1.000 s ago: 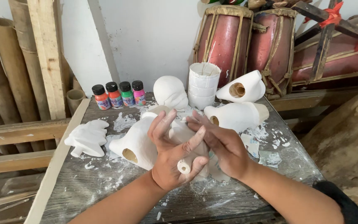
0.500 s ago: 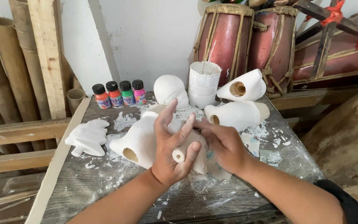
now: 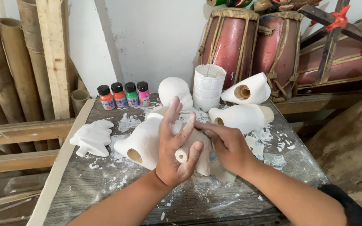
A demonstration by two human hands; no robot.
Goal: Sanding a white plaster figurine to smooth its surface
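A small white plaster figure (image 3: 192,147) with a round stub end is held between both hands over the middle of the worn wooden table (image 3: 105,196). My left hand (image 3: 176,150) cups it from the left, fingers spread upward. My right hand (image 3: 227,146) presses on it from the right, and most of the figure is hidden by the two hands. Just behind and to the left lies a larger hollow white plaster figure (image 3: 141,140) on its side.
Four small paint bottles (image 3: 122,95) stand at the back left. A flat white plaster shape (image 3: 92,138) lies left. A stack of white cups (image 3: 208,86), a rounded plaster head (image 3: 173,90) and two hollow figures (image 3: 248,104) sit at the back. Drums (image 3: 248,46) and bamboo poles (image 3: 5,71) stand behind.
Both hands with the small figure have risen slightly and turned it; my left hand's fingers stand more upright now.
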